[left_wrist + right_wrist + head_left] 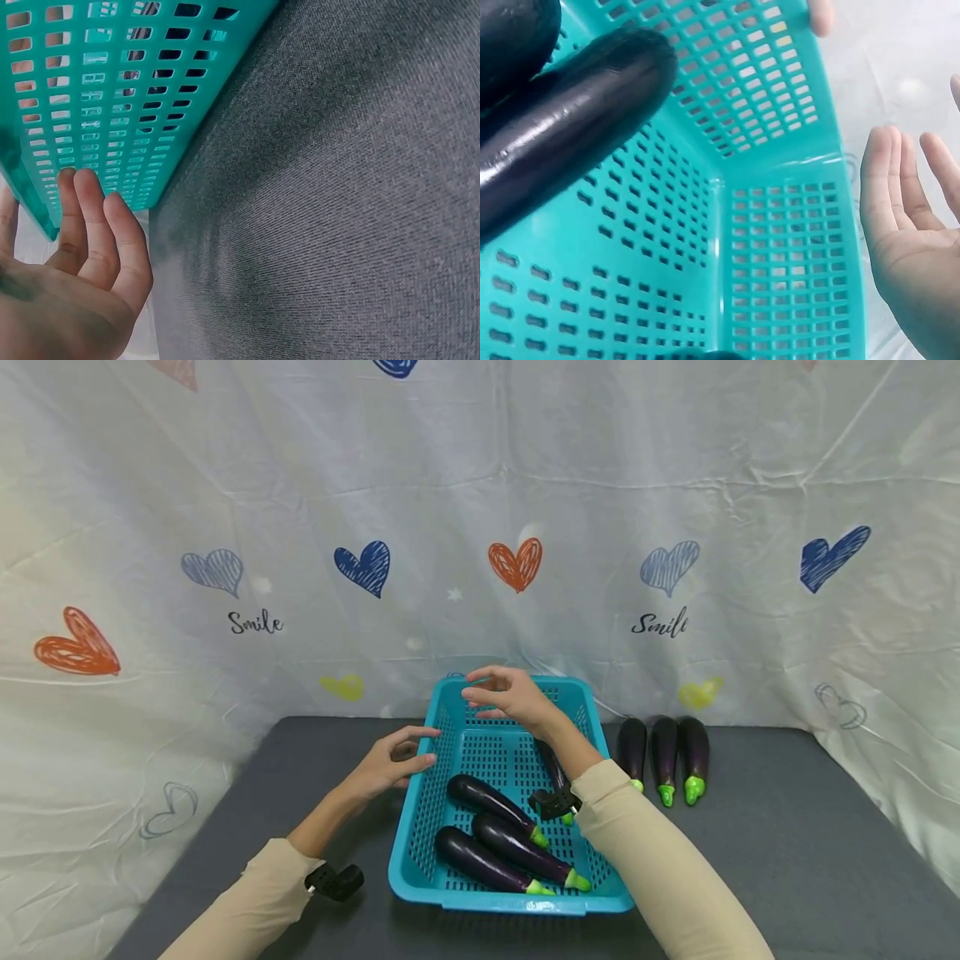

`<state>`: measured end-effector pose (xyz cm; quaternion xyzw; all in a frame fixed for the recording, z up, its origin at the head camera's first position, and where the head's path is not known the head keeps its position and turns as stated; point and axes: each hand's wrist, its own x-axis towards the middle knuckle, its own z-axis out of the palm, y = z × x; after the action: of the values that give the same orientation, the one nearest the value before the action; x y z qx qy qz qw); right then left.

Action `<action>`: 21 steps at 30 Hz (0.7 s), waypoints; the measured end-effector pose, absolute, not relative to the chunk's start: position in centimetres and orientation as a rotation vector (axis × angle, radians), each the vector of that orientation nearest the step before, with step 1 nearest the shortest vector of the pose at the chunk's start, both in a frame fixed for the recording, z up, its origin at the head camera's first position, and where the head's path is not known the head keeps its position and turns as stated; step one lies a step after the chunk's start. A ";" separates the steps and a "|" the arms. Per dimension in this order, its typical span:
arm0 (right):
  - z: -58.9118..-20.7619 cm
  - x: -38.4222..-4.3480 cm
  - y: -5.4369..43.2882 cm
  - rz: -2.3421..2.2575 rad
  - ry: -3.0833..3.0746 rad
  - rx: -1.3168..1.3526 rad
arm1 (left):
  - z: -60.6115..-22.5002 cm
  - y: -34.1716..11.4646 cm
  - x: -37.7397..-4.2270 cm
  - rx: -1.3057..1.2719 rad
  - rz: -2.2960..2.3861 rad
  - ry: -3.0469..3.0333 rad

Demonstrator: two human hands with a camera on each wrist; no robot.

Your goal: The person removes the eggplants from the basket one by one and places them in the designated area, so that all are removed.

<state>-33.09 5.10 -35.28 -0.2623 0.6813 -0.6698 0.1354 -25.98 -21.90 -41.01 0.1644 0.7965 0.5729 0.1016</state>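
Observation:
A blue-green perforated plastic basket holds several dark purple eggplants, among them one eggplant near its front edge. Beside the basket's left side is my left hand, its thumb and index fingertips reaching the rim. In the left wrist view, three fingers extend along the outside of the perforated wall. My right hand hovers over the back of the basket, fingers loosely bent and nothing in them. The right wrist view shows that hand beyond the rim, with an eggplant inside the basket.
Three more eggplants lie side by side right of the basket, the middle eggplant close to its neighbours. Everything stands on a dark grey tabletop. Behind it hangs a white curtain printed with hearts.

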 end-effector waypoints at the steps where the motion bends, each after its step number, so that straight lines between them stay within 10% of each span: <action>1: -35.4 -33.1 5.1 -1.943 1.967 -0.750 | -41.0 -21.9 -26.0 0.484 1.687 2.356; 21: -39.8 -31.8 4.4 -1.586 2.166 -0.867 | -41.2 -22.0 -25.9 0.486 1.670 2.385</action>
<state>-31.83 4.36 -39.76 -0.3033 0.7580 -0.5549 0.1596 -25.90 -22.01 -41.24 0.1640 0.8045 0.5630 0.0947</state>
